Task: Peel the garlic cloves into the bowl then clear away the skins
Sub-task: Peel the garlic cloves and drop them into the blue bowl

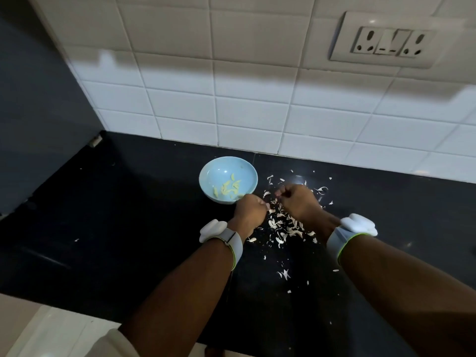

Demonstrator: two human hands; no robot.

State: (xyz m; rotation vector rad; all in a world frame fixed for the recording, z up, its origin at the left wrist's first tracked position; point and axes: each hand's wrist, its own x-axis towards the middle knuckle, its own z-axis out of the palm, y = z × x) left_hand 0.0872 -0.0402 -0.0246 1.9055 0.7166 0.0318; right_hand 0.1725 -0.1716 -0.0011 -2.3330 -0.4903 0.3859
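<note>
Both hands (275, 208) curled — close together

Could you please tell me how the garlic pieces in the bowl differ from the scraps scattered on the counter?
The peeled cloves look pale yellow and solid; the skins look whitish, thin and flaky. The cloves lie gathered inside the light blue bowl; the skins lie spread over the black counter, to the bowl's right, around and between the hands. The cloves are few; the skins are many. Both are small garlic bits.
</note>
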